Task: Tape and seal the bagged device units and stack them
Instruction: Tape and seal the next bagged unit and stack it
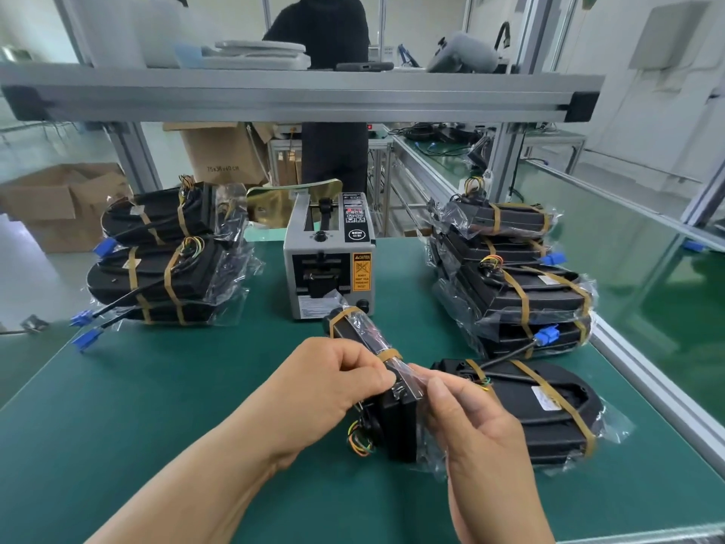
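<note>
A black device unit [392,410] in a clear plastic bag stands on edge on the green mat, two tan tape bands round it. My left hand [329,382] grips its upper edge, thumb and fingers pinching the bag near the nearer tape band. My right hand [463,418] pinches the loose bag flap on the unit's right side. Coloured wires poke out at the unit's lower left. Another taped bagged unit [549,410] lies flat just right of my hands.
A grey tape dispenser [329,265] stands at the mat's middle. A stack of taped units [164,257] sits at the left, another stack [518,276] at the right. An aluminium rail [647,386] borders the mat's right edge. A person in black [325,29] stands behind the bench.
</note>
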### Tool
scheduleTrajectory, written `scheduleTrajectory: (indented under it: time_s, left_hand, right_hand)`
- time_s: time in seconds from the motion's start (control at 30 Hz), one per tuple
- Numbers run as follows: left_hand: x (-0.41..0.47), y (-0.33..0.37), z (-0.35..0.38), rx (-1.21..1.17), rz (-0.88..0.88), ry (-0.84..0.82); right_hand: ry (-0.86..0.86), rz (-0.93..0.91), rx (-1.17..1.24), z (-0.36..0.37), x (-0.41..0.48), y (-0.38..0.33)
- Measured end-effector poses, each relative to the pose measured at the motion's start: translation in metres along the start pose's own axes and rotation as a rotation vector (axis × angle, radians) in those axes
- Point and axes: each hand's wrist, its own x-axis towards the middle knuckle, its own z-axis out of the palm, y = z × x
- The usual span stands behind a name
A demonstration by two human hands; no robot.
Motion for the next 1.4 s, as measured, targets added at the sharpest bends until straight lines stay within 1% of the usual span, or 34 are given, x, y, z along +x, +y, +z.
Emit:
scheduleTrajectory:
  time_s: [0.3, 0.53, 0.7, 0.9, 1.03, 1.13, 1.2, 1.3, 1.4]
  left_hand:
    - [0.001, -0.008, 0.005, 0.079, 0.029, 0.063]
    - [0.0, -0.014, 0.005, 0.082, 0.047, 0.085]
    - [0.001, -0.018, 0.005, 0.146, 0.05, 0.109]
    - [0.006, -0.024, 0.009, 0.107, 0.044, 0.223]
    - [0.008, -0.025, 0.009, 0.08, 0.058, 0.24]
    - [0.011, -0.025, 0.006, 0.01, 0.053, 0.222]
    - [0.013, -0.026, 0.006, 0.019, 0.052, 0.207]
    - [0.013, -0.026, 0.008, -0.003, 0.051, 0.195]
    - [0.013, -0.027, 0.009, -0.031, 0.051, 0.186]
  right_hand:
    - [-0.011, -0.04, -0.025, -0.002, 0.001, 0.002]
    - [-0.018, -0.03, -0.042, -0.002, 0.0, 0.003]
    - [-0.025, -0.035, -0.053, -0.001, -0.001, 0.0]
    - [-0.031, -0.007, -0.046, -0.001, -0.001, -0.002]
    - [-0.021, -0.007, -0.095, -0.002, -0.002, -0.002]
    - [-0.028, -0.021, -0.231, 0.003, 0.0, -0.007]
    - [-0.017, -0.063, -0.431, 0.007, 0.005, -0.011]
    - [0.032, -0.204, -0.838, 0.012, 0.014, -0.013]
    - [0.012, -0.281, -0.998, 0.017, 0.018, -0.013]
